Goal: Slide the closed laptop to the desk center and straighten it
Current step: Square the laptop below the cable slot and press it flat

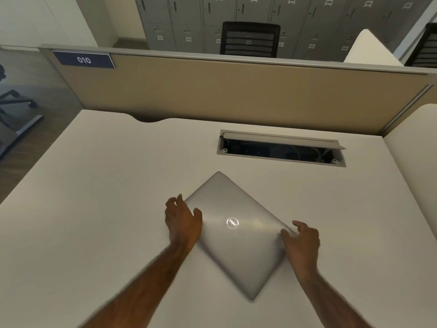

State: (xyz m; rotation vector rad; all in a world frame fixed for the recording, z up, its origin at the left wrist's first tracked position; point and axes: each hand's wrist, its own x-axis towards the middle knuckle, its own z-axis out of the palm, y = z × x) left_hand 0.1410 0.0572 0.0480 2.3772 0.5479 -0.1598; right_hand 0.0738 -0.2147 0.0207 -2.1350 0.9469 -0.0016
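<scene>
Since the closed laptop (236,233) lies diagonal mid-worktop (94,185), corners near and far, left hand (183,218) and right hand (301,242), both spread, flank its side corners; needs rotating square.

A single wide-angle head view looks forward and steeply down from above the near edge of the pale, smooth worktop (94,209). It faces the tan fabric divider panel (212,95) at the far edge, with grey metal lockers (307,20) beyond. Both forearms enter from the bottom edge, close below the camera.
</scene>
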